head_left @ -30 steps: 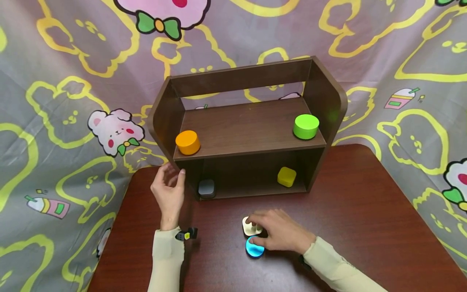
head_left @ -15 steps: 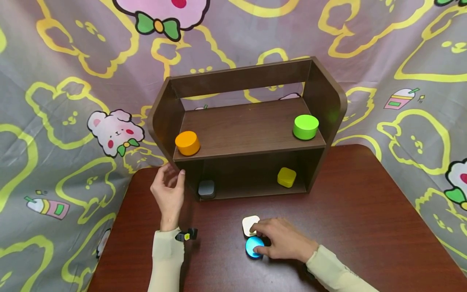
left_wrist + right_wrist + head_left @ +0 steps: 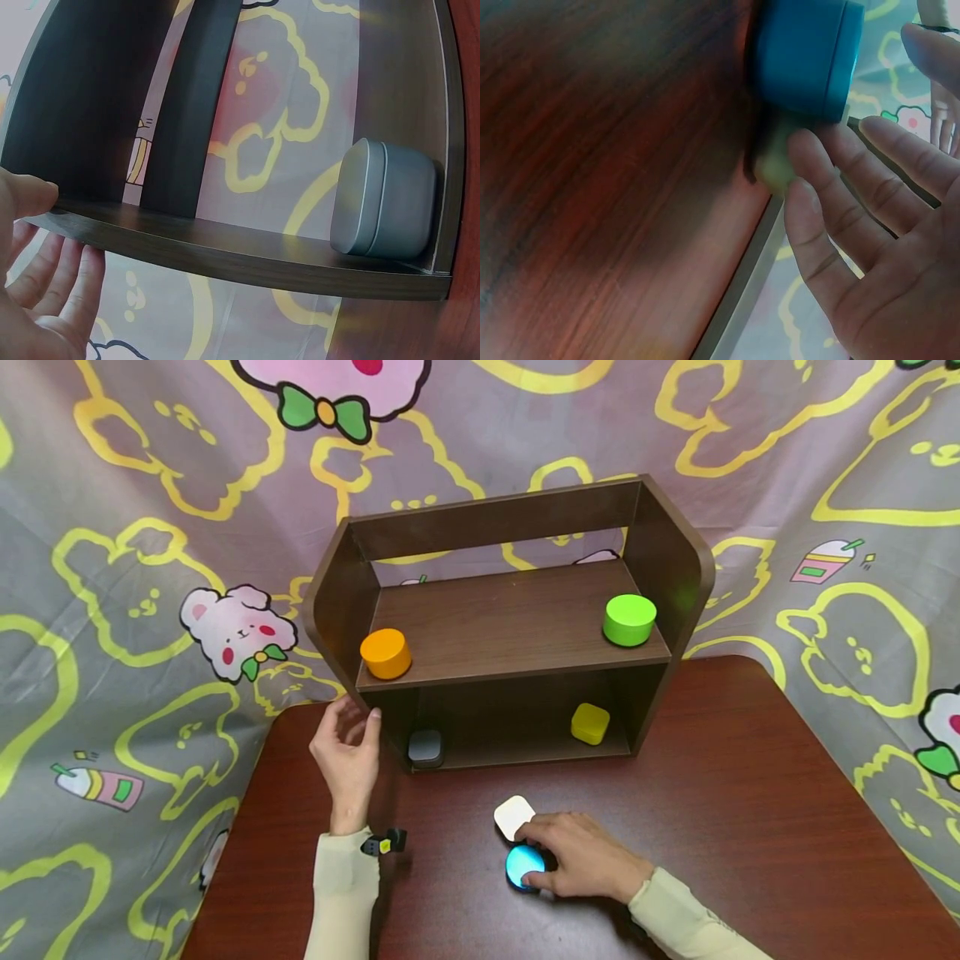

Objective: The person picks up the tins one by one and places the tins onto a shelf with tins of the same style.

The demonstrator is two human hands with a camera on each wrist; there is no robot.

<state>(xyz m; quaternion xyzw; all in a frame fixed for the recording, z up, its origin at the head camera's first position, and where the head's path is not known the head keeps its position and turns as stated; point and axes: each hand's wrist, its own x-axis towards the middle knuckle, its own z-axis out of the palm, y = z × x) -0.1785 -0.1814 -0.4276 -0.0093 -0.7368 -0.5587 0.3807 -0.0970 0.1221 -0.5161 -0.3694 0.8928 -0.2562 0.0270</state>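
My left hand [image 3: 347, 756] grips the left side panel of the dark wooden shelf [image 3: 517, 677]; in the left wrist view the thumb and fingers [image 3: 64, 281] lie on opposite faces of the panel's edge. My right hand [image 3: 588, 857] is over the table beside a white rounded-square tin [image 3: 514, 817] and a round blue tin [image 3: 525, 867]. Its thumb is at the blue tin's edge and its fingertips are at the white tin. In the right wrist view, the fingers [image 3: 847, 217] are loosely spread near the blue tin [image 3: 802, 56]; whether they touch it is unclear.
On the upper shelf stand an orange round tin [image 3: 386, 653] at left and a green round tin [image 3: 629, 620] at right. Below are a dark grey tin [image 3: 425, 747] and a yellow tin [image 3: 590, 724]. Patterned cloth [image 3: 150, 652] hangs behind the brown table [image 3: 720, 827].
My right hand's fingers have drawn back rightward from above the white tin, leaving more of it visible. That tin has turned and shifted slightly away. My left hand stays on the shelf panel.
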